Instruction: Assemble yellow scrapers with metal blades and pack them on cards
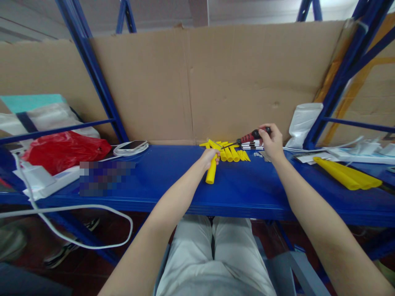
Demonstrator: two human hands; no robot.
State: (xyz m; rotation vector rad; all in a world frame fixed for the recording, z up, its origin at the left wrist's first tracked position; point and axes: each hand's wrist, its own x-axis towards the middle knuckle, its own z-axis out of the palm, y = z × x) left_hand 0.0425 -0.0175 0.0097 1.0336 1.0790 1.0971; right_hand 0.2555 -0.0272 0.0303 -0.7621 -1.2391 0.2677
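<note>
My left hand [210, 158] is closed around a yellow plastic tube-shaped handle [211, 174], whose wide end points down toward me. In my right hand [273, 142] is a screwdriver [247, 138] with a red and black grip. Its thin shaft points left, and the tip reaches the upper end of the yellow piece near my left fingers; whether it touches a screw is too small to tell. Just behind and to the right of my left hand lie several similar yellow tubes [235, 155] and small pointed yellow pieces [245, 156].
Small metal bits [257, 155] and a stack of white-and-black pieces [251, 145] lie by my right hand. Several yellow cones [347, 174] are at the right. Leftward are a phone [135, 144] on a coiled cable, a red bag [66, 151] and a power strip [57, 185]. Cardboard [231, 82] walls the back.
</note>
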